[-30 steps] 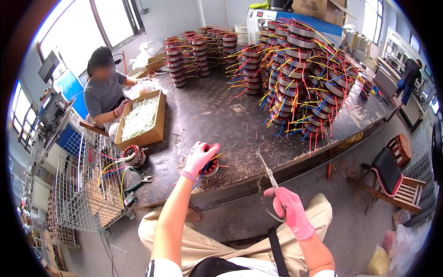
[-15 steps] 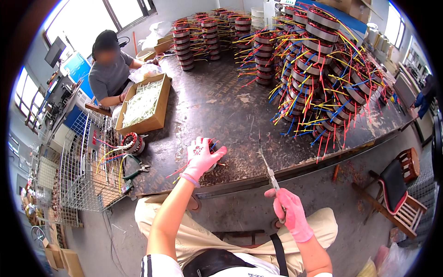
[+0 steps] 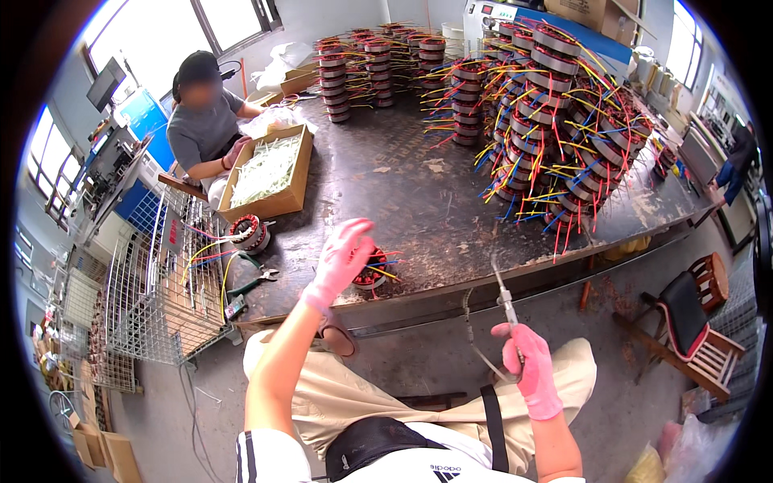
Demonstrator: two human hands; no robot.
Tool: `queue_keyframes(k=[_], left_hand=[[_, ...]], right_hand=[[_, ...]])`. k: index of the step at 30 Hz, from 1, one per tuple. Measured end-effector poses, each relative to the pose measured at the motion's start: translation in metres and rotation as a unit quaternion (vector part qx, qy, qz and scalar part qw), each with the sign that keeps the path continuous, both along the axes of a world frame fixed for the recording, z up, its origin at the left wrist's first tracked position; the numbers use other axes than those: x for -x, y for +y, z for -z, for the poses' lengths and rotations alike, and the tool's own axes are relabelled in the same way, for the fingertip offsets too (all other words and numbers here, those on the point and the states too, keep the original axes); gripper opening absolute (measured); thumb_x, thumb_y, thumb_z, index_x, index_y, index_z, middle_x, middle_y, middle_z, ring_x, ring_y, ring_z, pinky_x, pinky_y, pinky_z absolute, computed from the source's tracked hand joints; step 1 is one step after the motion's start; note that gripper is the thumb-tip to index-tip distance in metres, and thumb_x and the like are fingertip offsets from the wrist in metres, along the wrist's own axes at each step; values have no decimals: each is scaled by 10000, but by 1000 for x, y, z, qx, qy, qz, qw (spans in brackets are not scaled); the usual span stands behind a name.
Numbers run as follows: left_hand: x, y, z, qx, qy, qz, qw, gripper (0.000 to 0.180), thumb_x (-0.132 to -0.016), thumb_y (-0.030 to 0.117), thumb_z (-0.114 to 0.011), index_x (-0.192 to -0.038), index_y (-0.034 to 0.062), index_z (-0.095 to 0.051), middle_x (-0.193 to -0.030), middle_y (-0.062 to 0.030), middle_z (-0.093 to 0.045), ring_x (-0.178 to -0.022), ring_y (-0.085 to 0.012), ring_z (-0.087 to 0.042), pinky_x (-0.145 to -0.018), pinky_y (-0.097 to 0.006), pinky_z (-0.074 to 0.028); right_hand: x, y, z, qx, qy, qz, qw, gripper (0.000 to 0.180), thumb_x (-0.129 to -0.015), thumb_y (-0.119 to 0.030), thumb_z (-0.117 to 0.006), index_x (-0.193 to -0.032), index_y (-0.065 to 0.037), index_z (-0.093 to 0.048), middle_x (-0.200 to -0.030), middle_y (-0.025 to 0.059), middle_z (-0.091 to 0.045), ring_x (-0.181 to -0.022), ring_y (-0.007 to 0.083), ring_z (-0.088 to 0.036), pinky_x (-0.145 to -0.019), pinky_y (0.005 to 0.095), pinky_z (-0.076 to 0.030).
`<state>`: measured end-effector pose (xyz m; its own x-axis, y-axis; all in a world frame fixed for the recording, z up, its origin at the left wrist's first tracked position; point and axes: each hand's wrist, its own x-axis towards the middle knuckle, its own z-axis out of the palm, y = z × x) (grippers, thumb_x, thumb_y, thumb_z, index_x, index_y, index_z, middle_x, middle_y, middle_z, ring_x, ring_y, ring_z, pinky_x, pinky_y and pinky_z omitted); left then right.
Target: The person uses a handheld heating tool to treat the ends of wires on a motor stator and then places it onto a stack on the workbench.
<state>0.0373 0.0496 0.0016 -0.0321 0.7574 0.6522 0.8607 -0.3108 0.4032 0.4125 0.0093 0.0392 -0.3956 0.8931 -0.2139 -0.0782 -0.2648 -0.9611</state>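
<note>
My left hand (image 3: 340, 262), in a pink glove, is open with its fingers curved and apart. It hovers just left of a motor stator (image 3: 372, 272) with red windings and blue and yellow wires, which sits near the table's front edge. Whether the thumb touches the stator I cannot tell. My right hand (image 3: 531, 366), also pink-gloved, is closed round the handle of a silver tool with a long thin nozzle (image 3: 505, 299), which looks like an air blow gun. The nozzle points up and away, over the table edge, apart from the stator. A thin hose (image 3: 481, 350) hangs beside it.
Tall stacks of wired stators (image 3: 555, 105) crowd the table's right and back. At left lie another stator (image 3: 248, 234), green-handled pliers (image 3: 256, 282) and a carton of pale sticks (image 3: 266, 201). A co-worker (image 3: 201, 121) sits behind the carton. A wire cart (image 3: 165, 274) borders the left side.
My left hand has come off the stator and moved slightly left and up, uncovering it. My right hand has shifted right with the tool. The whole view has turned a little.
</note>
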Motion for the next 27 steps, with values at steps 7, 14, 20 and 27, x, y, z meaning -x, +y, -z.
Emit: queue_keyframes(k=[7,14,20,27], left_hand=[[-54,-85,40,350,-753,-35,556,560,-946,592,-430,-1079,84,-624,-754,46,-545,-551,-54,-423,-453,-171,-293],[-67,-77,57,327,-684,-149,634,420,-899,528,-587,-751,134,-584,-553,64,-497,-388,-31,-377,-340,-193,-269],[-46,-84,56,299,-532,-152,778,464,-932,466,-563,-674,81,-599,-553,26,-521,-435,-58,-441,-414,-219,-337],[-52,-94,42,131,120,-268,947,375,-873,388,-630,-673,75,-580,-668,-74,-607,-601,-277,-599,-558,-373,-460]], right_hand=[[3,-6,7,0,-4,17,1000,439,-1000,-367,-418,-1029,21,-622,-488,-53,-386,-430,24,-280,-424,206,-200],[4,-10,7,-30,-26,-18,999,472,-1003,-387,-415,-1017,36,-622,-486,-53,-375,-443,23,-280,-444,211,-200],[7,-12,10,-17,-12,-16,1000,451,-1004,-368,-412,-1023,31,-621,-487,-51,-382,-443,29,-291,-442,213,-210],[10,-15,10,-28,-18,-19,999,427,-1004,-353,-422,-1034,26,-618,-491,-56,-386,-436,27,-282,-438,207,-209]])
